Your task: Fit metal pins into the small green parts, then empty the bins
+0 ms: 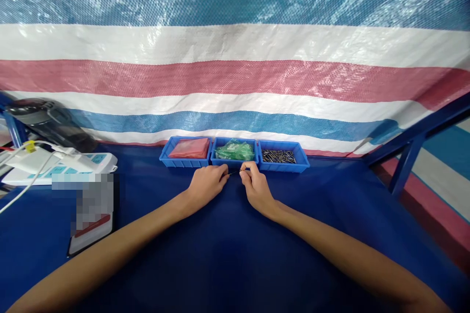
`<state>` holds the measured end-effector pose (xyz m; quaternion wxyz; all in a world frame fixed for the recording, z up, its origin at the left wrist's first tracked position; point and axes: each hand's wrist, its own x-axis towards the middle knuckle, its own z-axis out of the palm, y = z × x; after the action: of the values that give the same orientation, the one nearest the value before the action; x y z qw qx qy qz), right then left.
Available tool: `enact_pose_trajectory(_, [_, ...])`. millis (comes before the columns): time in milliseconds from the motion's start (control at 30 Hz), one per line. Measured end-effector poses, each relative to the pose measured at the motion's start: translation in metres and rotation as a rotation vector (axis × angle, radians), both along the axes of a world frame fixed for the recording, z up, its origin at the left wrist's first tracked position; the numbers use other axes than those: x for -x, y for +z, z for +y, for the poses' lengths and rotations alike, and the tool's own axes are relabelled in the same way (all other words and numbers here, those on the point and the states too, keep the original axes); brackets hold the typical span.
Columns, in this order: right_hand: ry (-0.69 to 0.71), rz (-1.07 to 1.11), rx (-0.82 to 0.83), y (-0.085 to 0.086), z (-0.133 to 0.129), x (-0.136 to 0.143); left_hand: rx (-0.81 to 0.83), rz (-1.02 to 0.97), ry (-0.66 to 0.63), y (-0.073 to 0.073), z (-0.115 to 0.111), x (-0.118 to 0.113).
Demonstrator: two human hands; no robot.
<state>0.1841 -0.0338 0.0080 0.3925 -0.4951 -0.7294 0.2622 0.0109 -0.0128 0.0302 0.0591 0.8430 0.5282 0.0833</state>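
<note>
"Head view: where's the thin piece (pixel 232 173)?"
"Just nearside of the middle bin (pixel 229 162), axis roughly crosswise, pinched by the left hand (pixel 207 185), the nearer one."
"The right hand (pixel 257 190)?"
"By that bin's right corner, fingers narrowed; whether holding anything, I can't tell."

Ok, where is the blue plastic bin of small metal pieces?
In the head view, that bin is rightmost of three, beside the blue bin of green plastic, beyond and right of the right hand.
</note>
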Motion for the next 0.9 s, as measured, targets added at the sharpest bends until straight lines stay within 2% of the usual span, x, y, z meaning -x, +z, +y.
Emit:
enact_pose_trajectory(167, [-0.032, 0.119, 0.004, -0.009, -0.001, 0.0, -0.108, -0.47, -0.025, -0.019, -0.007, -0.004])
enact_pose_trajectory(300, [-0.045, 0.155, -0.014, -0.01, 0.003, 0.0, -0.125, -0.69, -0.05, -0.02, -0.006, -0.002])
enact_pose_trajectory(467, [0.022, 0.235, -0.062, -0.01, 0.003, 0.001, -0.022, -0.855, -0.059, -0.017, -0.004, 0.0])
enact_pose_trajectory(600, [-0.023, 0.221, -0.052, -0.009, 0.002, 0.0, 0.142, -1.173, 0.043, -0.017, -0.004, -0.002])
enact_pose_trajectory(733, [-0.042, 0.287, -0.073, -0.008, 0.004, -0.001, 0.053, -1.456, 0.192, -0.019, -0.004, -0.003])
enact_pose_trajectory(900, [-0.005, 0.366, -0.007, -0.008, 0.007, 0.001, -0.028, -1.555, 0.23, -0.024, -0.004, -0.003])
